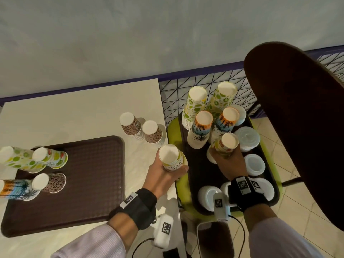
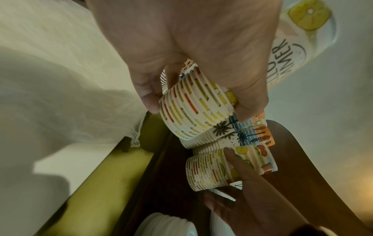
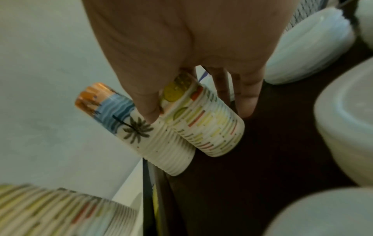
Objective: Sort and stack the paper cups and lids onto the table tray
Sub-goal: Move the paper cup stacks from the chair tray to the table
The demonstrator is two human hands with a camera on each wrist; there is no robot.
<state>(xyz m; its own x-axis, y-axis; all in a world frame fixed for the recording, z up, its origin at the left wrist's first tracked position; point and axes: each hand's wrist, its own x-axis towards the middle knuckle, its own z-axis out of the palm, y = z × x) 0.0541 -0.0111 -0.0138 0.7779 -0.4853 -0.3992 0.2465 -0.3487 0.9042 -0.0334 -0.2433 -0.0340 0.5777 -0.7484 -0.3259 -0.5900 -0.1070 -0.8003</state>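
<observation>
My left hand [image 1: 172,171] grips a stack of upturned fruit-print cups [image 1: 170,157] in the air over the table's right edge; in the left wrist view its fingers [image 2: 150,99] curl round the ribbed rims of that stack [image 2: 193,111]. My right hand [image 1: 226,162] grips a second fruit-print stack [image 1: 227,145] that stands on the dark side tray [image 1: 197,164]; in the right wrist view it is the stack [image 3: 210,126] beside a palm-print stack [image 3: 141,131]. The brown table tray [image 1: 83,174] holds several cup stacks along its left side.
Two leopard-print stacks [image 1: 141,129] stand on the table behind my left hand. Lime-print [image 1: 195,103] and palm-print stacks [image 1: 202,127] crowd the side tray's far end; white lid piles [image 1: 254,163] line its right and near sides. A dark chair back [image 1: 297,127] looms at right.
</observation>
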